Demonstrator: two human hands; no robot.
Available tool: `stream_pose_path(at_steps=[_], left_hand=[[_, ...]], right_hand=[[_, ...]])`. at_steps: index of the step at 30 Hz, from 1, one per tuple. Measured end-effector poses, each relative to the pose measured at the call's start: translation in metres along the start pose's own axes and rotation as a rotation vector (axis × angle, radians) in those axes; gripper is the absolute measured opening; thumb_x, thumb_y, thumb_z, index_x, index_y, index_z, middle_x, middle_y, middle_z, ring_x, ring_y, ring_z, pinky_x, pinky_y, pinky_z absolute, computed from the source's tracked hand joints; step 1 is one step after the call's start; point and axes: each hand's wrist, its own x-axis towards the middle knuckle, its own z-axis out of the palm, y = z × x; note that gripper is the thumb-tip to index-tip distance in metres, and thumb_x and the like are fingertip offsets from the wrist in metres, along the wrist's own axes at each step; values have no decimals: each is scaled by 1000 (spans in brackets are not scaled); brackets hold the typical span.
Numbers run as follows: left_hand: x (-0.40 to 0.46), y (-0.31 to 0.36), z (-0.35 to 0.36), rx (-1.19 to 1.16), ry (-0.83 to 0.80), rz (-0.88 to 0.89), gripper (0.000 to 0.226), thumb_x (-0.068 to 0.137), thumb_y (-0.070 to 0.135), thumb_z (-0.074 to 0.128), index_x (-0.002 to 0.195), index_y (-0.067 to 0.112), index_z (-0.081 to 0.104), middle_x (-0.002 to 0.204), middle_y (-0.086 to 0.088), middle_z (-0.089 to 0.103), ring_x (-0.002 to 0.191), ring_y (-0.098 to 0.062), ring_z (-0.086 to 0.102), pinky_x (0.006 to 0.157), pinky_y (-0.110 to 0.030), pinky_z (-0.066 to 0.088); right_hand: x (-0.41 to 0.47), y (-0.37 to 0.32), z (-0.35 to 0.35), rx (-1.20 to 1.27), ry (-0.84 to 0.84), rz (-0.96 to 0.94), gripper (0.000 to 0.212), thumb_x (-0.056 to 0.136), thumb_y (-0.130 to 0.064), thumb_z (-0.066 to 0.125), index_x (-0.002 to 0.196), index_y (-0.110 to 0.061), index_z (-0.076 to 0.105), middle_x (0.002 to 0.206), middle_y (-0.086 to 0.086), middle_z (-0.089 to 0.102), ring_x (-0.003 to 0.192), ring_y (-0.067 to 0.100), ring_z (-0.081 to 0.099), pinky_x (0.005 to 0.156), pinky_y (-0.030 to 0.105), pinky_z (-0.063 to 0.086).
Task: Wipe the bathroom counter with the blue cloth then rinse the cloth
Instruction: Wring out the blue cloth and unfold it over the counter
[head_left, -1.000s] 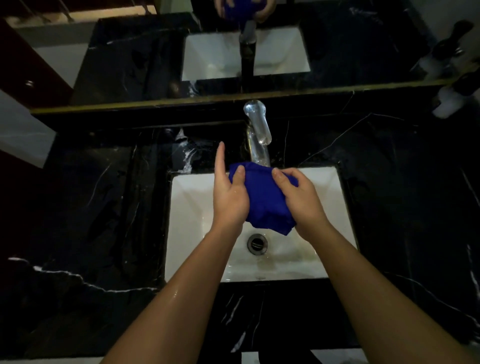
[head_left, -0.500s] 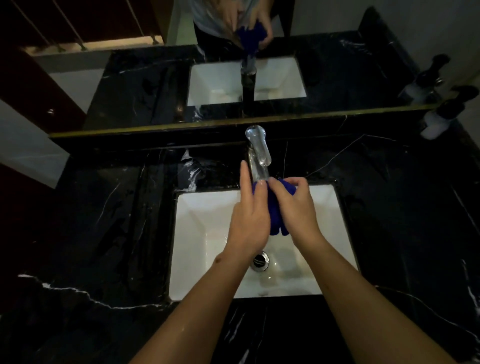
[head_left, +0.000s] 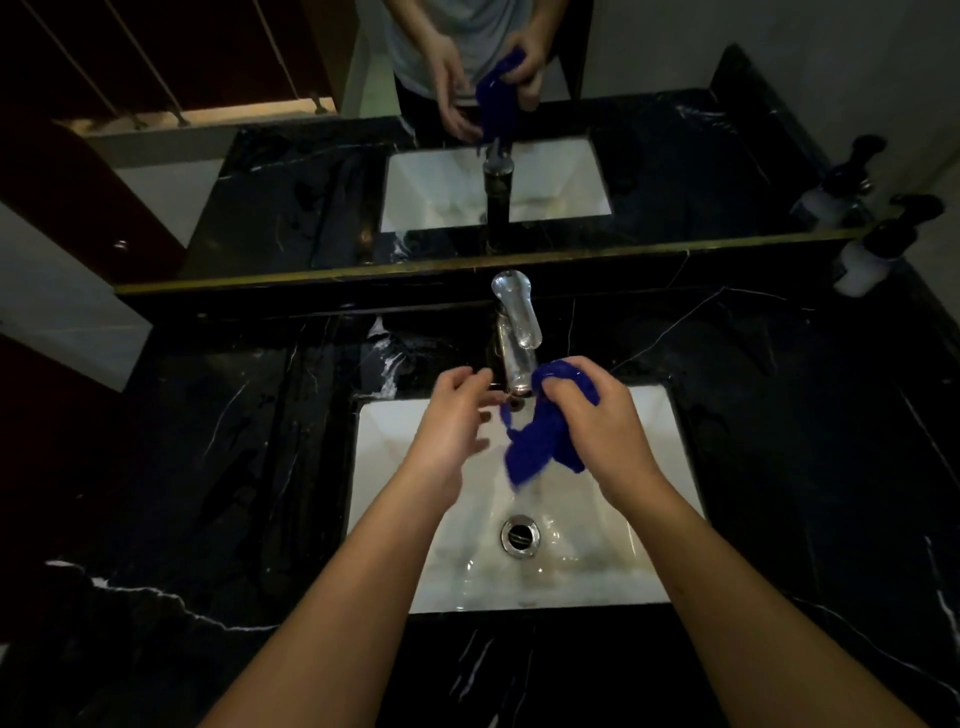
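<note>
1. The right hand (head_left: 597, 431) has its grip clamped on the blue cloth (head_left: 540, 441), fingers curled round the bunched top of it just right of the faucet (head_left: 514, 338) spout.
2. The cloth hangs down from that grip over the white sink (head_left: 395, 467), its loose end trailing below the spout and above the drain (head_left: 520, 535).
3. The left hand (head_left: 452, 421) is just left of the faucet, its grip apart: fingers loosely spread and holding nothing, fingertips near the cloth; whether they touch it cannot be told.
4. The sink is set into the black marble tabletop (head_left: 234, 467), directly in front of the faucet.
5. Behind the faucet a mirror (head_left: 311, 197) reflects the hands and cloth.
6. Far right of the faucet, a pump bottle (head_left: 867, 254) stands at the tabletop's back edge.
</note>
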Motion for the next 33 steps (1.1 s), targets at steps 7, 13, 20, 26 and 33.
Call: stream_pose_path(at_steps=[7,13,20,26,33], left_hand=[[3,11,16,15,-302,-159,30,98,47,57,96,20,69,76,1,65,80,-18,65,77,-39,51],[6,25,9,-221,-472,-109,59,95,64,53,128,16,65,80,-5,66,75,-16,65,96,-38,46],[-9,10,10,-215,-994,-193,68,63,25,96,120,10,63,106,-15,72,89,-33,74,81,-42,62],[-21,0,27,-30,-1024,-332,36,70,15,85,89,7,54,63,1,59,56,-10,55,54,-20,47],[-27,-5,29,-2,-911,-386,17,96,12,55,98,8,72,63,0,56,46,-5,51,36,-13,36]], right_hand=[[0,-26,-8,214,-232,-13,18,80,-2,54,92,-8,65,79,9,68,75,20,66,70,31,55],[5,-43,-11,477,-459,30,22,65,4,39,81,-5,52,65,16,57,64,27,58,66,37,55],[11,-41,-8,526,-347,-53,21,63,3,38,77,-5,50,61,16,47,56,26,47,55,34,50],[9,-35,-6,422,-374,-66,14,71,-1,43,78,-2,56,56,16,46,51,26,47,51,33,48],[14,-30,-9,416,-418,132,30,96,-7,61,68,-10,50,61,10,52,51,18,49,48,28,47]])
